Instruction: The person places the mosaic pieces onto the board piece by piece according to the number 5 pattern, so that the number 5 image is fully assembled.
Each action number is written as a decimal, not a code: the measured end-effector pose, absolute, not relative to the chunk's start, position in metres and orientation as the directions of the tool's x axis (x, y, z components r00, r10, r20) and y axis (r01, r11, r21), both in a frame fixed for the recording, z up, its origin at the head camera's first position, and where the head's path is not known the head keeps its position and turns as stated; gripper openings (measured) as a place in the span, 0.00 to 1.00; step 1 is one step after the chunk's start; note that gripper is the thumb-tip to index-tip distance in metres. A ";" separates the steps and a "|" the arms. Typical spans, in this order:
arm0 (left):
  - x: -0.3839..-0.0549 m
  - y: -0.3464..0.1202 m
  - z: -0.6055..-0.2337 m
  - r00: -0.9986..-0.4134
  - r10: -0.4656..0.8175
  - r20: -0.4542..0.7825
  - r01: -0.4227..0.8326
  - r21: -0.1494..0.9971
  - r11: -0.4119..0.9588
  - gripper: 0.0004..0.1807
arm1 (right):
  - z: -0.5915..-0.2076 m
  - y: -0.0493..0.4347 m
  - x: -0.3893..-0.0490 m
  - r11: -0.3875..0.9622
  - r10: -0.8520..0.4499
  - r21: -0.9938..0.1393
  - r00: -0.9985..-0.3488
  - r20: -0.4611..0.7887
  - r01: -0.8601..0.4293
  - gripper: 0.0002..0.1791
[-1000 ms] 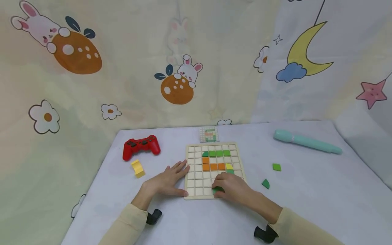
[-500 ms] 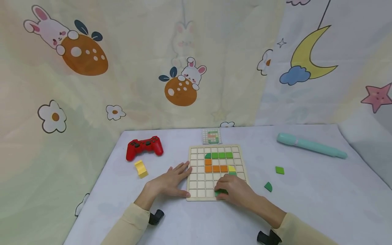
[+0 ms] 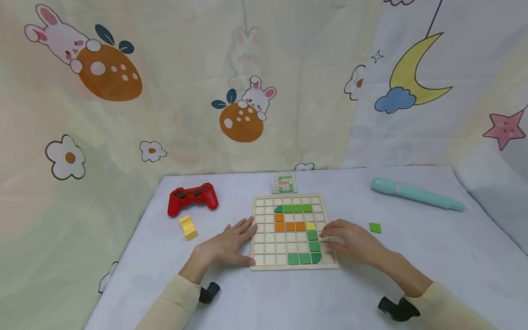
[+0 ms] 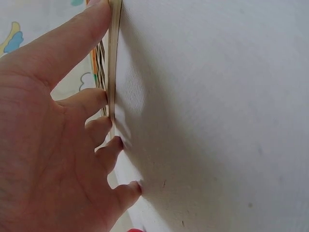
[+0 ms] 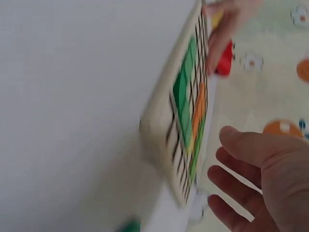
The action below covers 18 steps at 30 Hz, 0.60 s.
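A pale wooden grid board [image 3: 264,248] bears square tiles and rounded ones. Along its upper part run green tiles [image 3: 297,208], with orange tiles [image 3: 290,226] below and a yellow tile [image 3: 311,226] at their right end. Darker green tiles [image 3: 305,258] go down the right side and along the bottom row. My left hand [image 3: 228,245] is spread against the board's left edge, thumb and fingertips touching it. My right hand [image 3: 354,240] hovers by the right edge, fingers apart and holding nothing. Low in the right wrist view shows a blurred dark green piece [image 5: 129,225].
A bright green square tile [image 3: 375,228] lies right of the board. Behind the board is a small pattern card [image 3: 283,183]. A red game controller [image 3: 192,199] and a yellow block [image 3: 188,228] stand left; a teal pen-shaped object [image 3: 417,194] lies back right.
My right hand has let go of the green tile at the bottom row and moved right and away to the board's right edge, uncovering the green tiles. The left hand stays put.
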<state>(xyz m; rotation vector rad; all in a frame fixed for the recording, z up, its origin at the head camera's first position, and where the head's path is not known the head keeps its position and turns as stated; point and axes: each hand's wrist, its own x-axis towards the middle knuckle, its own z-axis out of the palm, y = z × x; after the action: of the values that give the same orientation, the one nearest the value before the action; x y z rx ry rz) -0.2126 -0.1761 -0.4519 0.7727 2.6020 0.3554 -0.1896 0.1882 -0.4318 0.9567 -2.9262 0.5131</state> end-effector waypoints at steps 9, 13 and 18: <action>-0.212 -0.177 -0.449 -0.772 0.556 -0.307 0.454 0.346 0.821 0.51 | -0.432 0.271 -0.190 0.781 -0.565 -0.328 -0.825 -0.010 -0.531 0.24; -0.213 -0.177 -0.448 -0.767 0.567 -0.302 0.465 0.348 0.814 0.51 | -0.440 0.276 -0.187 0.748 -0.611 -0.323 -0.791 0.006 -0.580 0.24; -0.213 -0.176 -0.450 -0.763 0.571 -0.303 0.464 0.358 0.810 0.51 | -0.449 0.273 -0.184 0.761 -0.599 -0.244 -0.796 0.089 -0.601 0.19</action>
<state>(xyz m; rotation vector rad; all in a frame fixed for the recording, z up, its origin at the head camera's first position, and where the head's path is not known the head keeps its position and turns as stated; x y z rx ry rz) -0.2127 -0.1757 -0.4497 0.7776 2.5947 0.3680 -0.1845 0.2727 -0.4485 1.0026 -2.9434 0.4106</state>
